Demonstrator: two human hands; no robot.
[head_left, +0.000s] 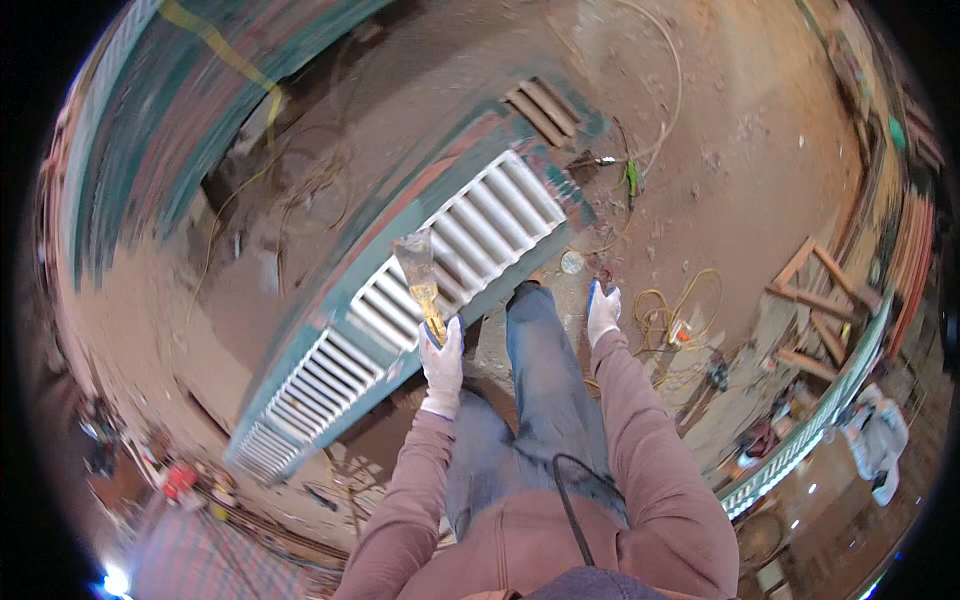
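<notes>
My left hand point(441, 367), in a white glove with blue on it, is closed around the yellow handle of a putty knife point(417, 262). The wide, smeared blade lies over the white slats of a long louvred panel point(490, 215) with a teal frame, but I cannot tell whether it touches them. My right hand point(603, 309), gloved the same way, is held near the panel's right end, apart from it. Its fingers look closed, with something small and dark at their tips that I cannot make out.
A large curved teal-and-reddish panel point(150, 140) stands at the far left. Beyond the louvred panel lies a green tool point(630, 177) with a hose. A yellow cord point(650, 312) coils on the floor at right, near a wooden frame point(815, 285). A round pale lid point(572, 262) lies near my right hand.
</notes>
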